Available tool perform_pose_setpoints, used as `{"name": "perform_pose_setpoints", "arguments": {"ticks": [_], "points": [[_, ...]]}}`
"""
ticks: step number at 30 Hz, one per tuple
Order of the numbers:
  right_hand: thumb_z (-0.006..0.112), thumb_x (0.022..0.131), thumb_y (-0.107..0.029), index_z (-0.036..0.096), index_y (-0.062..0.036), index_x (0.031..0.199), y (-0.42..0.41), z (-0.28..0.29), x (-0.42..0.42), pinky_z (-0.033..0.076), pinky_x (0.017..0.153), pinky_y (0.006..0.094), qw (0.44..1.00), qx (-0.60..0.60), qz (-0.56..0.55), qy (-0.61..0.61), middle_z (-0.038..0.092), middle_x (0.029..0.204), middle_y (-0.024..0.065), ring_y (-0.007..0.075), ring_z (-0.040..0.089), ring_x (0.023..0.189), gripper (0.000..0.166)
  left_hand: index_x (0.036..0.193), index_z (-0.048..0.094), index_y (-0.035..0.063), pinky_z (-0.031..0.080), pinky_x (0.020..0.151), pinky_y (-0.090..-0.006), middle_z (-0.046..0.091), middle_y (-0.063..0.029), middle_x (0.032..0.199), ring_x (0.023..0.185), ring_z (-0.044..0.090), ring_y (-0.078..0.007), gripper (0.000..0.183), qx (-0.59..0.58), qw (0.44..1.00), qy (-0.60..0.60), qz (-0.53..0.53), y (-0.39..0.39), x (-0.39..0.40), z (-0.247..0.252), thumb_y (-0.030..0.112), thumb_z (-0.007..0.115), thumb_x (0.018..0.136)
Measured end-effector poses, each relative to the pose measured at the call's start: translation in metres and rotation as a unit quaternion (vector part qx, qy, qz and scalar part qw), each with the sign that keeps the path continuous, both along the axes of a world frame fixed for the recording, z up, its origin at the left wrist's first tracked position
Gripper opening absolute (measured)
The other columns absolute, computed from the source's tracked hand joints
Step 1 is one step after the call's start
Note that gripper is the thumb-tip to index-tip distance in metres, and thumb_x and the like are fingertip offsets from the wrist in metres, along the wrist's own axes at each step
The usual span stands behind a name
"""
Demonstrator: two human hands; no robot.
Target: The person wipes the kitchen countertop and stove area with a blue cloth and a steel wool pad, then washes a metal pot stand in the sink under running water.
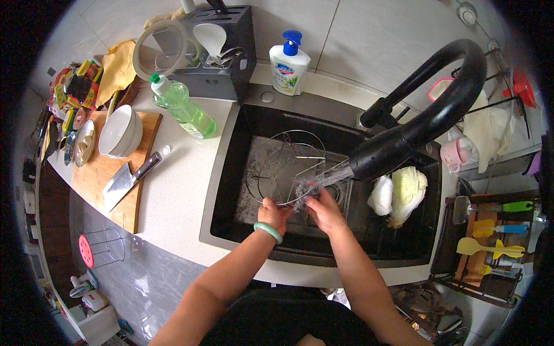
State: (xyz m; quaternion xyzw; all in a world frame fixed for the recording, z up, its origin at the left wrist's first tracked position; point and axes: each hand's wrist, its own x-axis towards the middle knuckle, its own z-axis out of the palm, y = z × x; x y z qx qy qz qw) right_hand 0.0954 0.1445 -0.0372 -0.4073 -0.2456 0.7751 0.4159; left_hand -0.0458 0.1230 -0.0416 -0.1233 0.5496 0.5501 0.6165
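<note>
Over the black sink [255, 242], my left hand [273, 213] grips the near rim of a round wire rack [249, 190]. A pale green bangle [269, 232] circles that wrist. My right hand [322, 212] holds a grey steel-wool scrubber [305, 194] against the rack's right side. Water runs from the black faucet [381, 155] onto the scrubber and the rack. Part of the scrubber is hidden by my right fingers and the stream. To the right, a piece of cabbage [407, 194] and a white bundle [381, 195] lie side by side at the sink's right part.
Left of the sink stands a green dish-soap bottle [186, 110]. A cleaver [125, 181] and white bowls [121, 134] rest on the wooden cutting board [125, 218]. Behind the sink are a hand-soap bottle [289, 65] and a dark knife block [225, 82]. A utensil rack [476, 285] is at right.
</note>
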Motion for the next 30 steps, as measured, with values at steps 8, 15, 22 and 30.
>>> {"name": "perform_pose_setpoints", "arguments": {"ticks": [8, 15, 22, 30], "points": [[0.068, 0.078, -0.014, 0.046, -0.0016, 0.115, -0.020, -0.033, -0.034, 0.042, 0.078, 0.0292, 0.973, 0.028, -0.124, -0.194, 0.056, 0.098, 0.0057, 0.0152, 0.050, 0.088, 0.045, 0.089, 0.044, 0.0044, 0.047, 0.052, -0.0388, 0.049, -0.0095, 0.073, 0.061, 0.052, -0.0228, 0.024, -0.041, 0.999, 0.021, -0.028, -0.001, 0.000, 0.009, 0.026, 0.033, 0.089], [0.056, 0.084, -0.006, 0.053, -0.0062, 0.102, 0.022, -0.020, 0.006, 0.043, 0.076, 0.0269, 0.980, -0.001, -0.136, -0.145, 0.057, 0.096, 0.0035, 0.0138, 0.054, 0.085, 0.018, 0.110, 0.044, 0.0004, 0.053, 0.069, -0.0480, 0.051, -0.0151, 0.091, 0.084, 0.057, -0.0310, 0.034, -0.005, 0.999, -0.001, -0.037, 0.005, -0.015, 0.005, 0.025, 0.032, 0.091], [0.061, 0.082, -0.012, 0.052, -0.0023, 0.113, 0.006, -0.004, 0.001, 0.041, 0.082, 0.0309, 0.989, -0.016, -0.103, -0.101, 0.058, 0.104, 0.0044, 0.0151, 0.054, 0.090, 0.034, 0.111, 0.042, 0.0001, 0.053, 0.071, -0.0469, 0.051, -0.0149, 0.092, 0.081, 0.056, -0.0298, 0.032, -0.002, 0.998, 0.038, -0.053, 0.000, -0.012, 0.004, 0.023, 0.030, 0.092], [0.058, 0.084, -0.015, 0.042, -0.0002, 0.122, -0.025, -0.026, -0.027, 0.038, 0.090, 0.0314, 0.956, 0.090, -0.072, -0.271, 0.052, 0.116, 0.0113, 0.0192, 0.049, 0.104, 0.044, 0.097, 0.047, 0.0013, 0.051, 0.071, -0.0448, 0.053, -0.0135, 0.090, 0.075, 0.053, -0.0242, 0.025, -0.038, 0.997, -0.049, -0.049, -0.002, 0.005, -0.018, 0.020, 0.033, 0.088]]}}
